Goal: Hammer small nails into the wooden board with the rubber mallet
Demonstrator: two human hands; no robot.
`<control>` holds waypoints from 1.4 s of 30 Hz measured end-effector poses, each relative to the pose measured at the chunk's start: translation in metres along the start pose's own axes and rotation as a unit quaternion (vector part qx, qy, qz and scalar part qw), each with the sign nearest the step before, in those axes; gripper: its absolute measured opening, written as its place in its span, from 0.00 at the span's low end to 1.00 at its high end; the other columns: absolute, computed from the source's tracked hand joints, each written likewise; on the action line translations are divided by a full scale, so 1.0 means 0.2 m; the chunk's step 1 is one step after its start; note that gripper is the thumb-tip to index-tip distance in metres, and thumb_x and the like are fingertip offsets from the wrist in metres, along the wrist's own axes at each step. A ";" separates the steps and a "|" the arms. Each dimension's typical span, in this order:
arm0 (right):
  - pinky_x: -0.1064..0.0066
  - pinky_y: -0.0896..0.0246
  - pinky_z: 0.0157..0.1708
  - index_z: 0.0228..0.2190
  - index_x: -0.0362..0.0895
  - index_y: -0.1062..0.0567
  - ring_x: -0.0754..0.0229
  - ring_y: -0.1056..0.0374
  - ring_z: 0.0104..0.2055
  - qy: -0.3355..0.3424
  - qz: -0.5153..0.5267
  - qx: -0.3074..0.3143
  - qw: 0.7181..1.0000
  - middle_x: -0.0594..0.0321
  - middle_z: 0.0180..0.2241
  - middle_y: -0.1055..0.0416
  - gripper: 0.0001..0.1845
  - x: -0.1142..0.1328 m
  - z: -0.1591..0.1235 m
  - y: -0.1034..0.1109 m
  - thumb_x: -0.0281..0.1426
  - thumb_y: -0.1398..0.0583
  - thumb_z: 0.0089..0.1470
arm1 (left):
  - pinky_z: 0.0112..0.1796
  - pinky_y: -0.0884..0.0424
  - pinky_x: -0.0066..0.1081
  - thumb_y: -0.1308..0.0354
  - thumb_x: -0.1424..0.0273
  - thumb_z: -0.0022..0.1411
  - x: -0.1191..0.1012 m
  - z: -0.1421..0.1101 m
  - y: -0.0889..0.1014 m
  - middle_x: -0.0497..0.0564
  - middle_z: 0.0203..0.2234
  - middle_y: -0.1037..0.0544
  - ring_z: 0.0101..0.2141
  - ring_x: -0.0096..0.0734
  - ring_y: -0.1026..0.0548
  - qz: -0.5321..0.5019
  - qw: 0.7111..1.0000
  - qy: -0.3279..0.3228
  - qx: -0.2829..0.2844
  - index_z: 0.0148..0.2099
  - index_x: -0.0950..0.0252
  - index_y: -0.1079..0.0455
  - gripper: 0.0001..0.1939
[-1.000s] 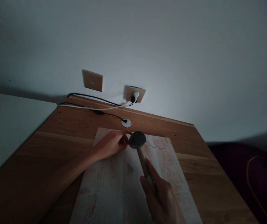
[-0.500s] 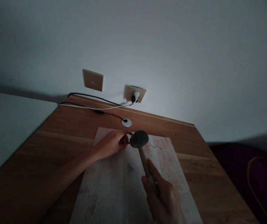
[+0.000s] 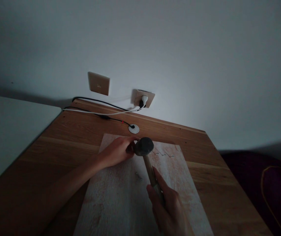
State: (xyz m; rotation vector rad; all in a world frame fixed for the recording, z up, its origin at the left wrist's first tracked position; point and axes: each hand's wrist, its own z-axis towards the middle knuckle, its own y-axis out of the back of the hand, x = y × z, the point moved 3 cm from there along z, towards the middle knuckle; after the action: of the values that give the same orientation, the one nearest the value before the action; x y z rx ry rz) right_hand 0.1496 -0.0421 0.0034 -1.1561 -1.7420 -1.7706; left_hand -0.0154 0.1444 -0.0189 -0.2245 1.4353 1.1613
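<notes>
My right hand point(image 3: 168, 206) is wrapped round the wooden handle of a hammer point(image 3: 144, 147) with a dark, rounded head. The hammer head is over the far part of a whitewashed wooden board point(image 3: 115, 203), right beside the fingers of my left hand point(image 3: 120, 150). Those fingers are curled into a pinch close to the board's far edge; the hammer head hides part of them, and what they pinch cannot be made out. A row of nails point(image 3: 163, 154) shows to the right of the hammer head. One or more loose nails point(image 3: 138, 176) lie on the board nearer to me.
The board rests on a wooden desk point(image 3: 216, 193) against a wall. Behind it are a cable grommet point(image 3: 133, 128), a black cable point(image 3: 101, 101), a white cable point(image 3: 101, 113) and a wall socket point(image 3: 149, 97). A white panel point(image 3: 14, 127) borders the left, purple fabric point(image 3: 248, 177) the right.
The hammer and my right hand have shifted slightly left, bringing the head closer over my left fingers. My left hand has barely moved.
</notes>
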 end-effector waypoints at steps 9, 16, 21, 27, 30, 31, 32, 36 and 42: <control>0.73 0.44 0.10 0.68 0.42 0.29 0.61 0.39 0.12 -0.052 0.073 -0.015 0.996 0.72 0.14 0.37 0.38 -0.02 -0.05 0.00 0.52 0.41 0.68 | 0.39 0.29 0.31 0.39 0.81 0.60 0.01 0.01 -0.01 0.48 0.36 0.16 0.36 0.34 0.19 0.011 1.000 -0.003 0.004 0.56 0.61 0.23 0.22; 0.75 0.49 0.08 0.71 0.40 0.33 0.65 0.45 0.12 -0.050 0.111 -0.018 0.992 0.71 0.17 0.36 0.41 0.00 -0.06 0.02 0.53 0.43 0.68 | 0.41 0.26 0.32 0.37 0.79 0.61 0.03 0.00 -0.01 0.47 0.37 0.15 0.35 0.32 0.19 -0.014 1.000 -0.009 0.010 0.58 0.60 0.25 0.23; 0.74 0.52 0.08 0.71 0.42 0.33 0.62 0.44 0.10 -0.080 0.090 0.014 0.993 0.74 0.12 0.43 0.43 -0.06 -0.04 -0.04 0.57 0.44 0.67 | 0.40 0.27 0.31 0.39 0.81 0.59 0.01 0.01 -0.01 0.48 0.36 0.15 0.36 0.34 0.18 0.005 1.000 -0.007 -0.004 0.57 0.61 0.23 0.25; 0.74 0.50 0.08 0.70 0.41 0.32 0.61 0.42 0.11 -0.081 0.104 0.004 0.991 0.73 0.12 0.42 0.43 -0.08 -0.04 -0.05 0.56 0.42 0.66 | 0.40 0.27 0.32 0.38 0.82 0.58 -0.01 0.01 0.00 0.50 0.38 0.15 0.37 0.36 0.18 0.014 1.000 -0.006 -0.007 0.56 0.61 0.23 0.25; 0.74 0.49 0.08 0.70 0.41 0.31 0.61 0.41 0.11 -0.076 0.090 0.004 0.993 0.73 0.12 0.42 0.43 -0.07 -0.04 -0.05 0.56 0.42 0.66 | 0.41 0.28 0.32 0.38 0.82 0.58 0.00 0.01 -0.01 0.50 0.38 0.15 0.38 0.36 0.18 0.019 1.000 -0.006 -0.006 0.56 0.61 0.23 0.24; 0.74 0.50 0.08 0.70 0.41 0.32 0.60 0.41 0.11 -0.076 0.084 0.004 0.994 0.73 0.12 0.42 0.43 -0.07 -0.04 -0.05 0.56 0.42 0.66 | 0.40 0.28 0.32 0.38 0.82 0.59 0.00 0.01 -0.01 0.50 0.38 0.15 0.37 0.36 0.18 0.023 1.000 -0.005 -0.006 0.56 0.62 0.23 0.24; 0.73 0.49 0.08 0.70 0.41 0.32 0.60 0.40 0.11 -0.077 0.080 0.004 0.994 0.73 0.13 0.41 0.43 -0.06 -0.04 -0.04 0.56 0.42 0.66 | 0.40 0.28 0.31 0.39 0.82 0.59 0.00 0.01 -0.01 0.50 0.37 0.15 0.37 0.36 0.18 0.025 1.000 -0.005 -0.005 0.57 0.62 0.23 0.24; 0.72 0.41 0.11 0.68 0.42 0.28 0.60 0.35 0.14 -0.076 0.086 -0.017 0.993 0.67 0.18 0.31 0.41 -0.03 -0.04 -0.02 0.56 0.42 0.65 | 0.40 0.28 0.31 0.39 0.82 0.60 0.02 0.00 -0.01 0.49 0.36 0.16 0.36 0.34 0.19 0.019 1.000 -0.005 0.006 0.58 0.61 0.24 0.25; 0.74 0.44 0.10 0.70 0.39 0.33 0.64 0.40 0.14 -0.042 0.113 -0.020 0.993 0.66 0.23 0.28 0.41 0.01 -0.05 0.02 0.53 0.43 0.69 | 0.43 0.27 0.33 0.38 0.78 0.62 0.04 0.01 -0.02 0.47 0.37 0.15 0.37 0.34 0.19 0.005 1.000 -0.007 0.019 0.59 0.59 0.25 0.23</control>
State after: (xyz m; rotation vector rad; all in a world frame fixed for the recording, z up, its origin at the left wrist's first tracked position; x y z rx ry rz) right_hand 0.1483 -0.0524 0.0087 -1.4030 -1.5568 -1.6487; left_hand -0.0135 0.1472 -0.0265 -0.1821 1.4474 1.1407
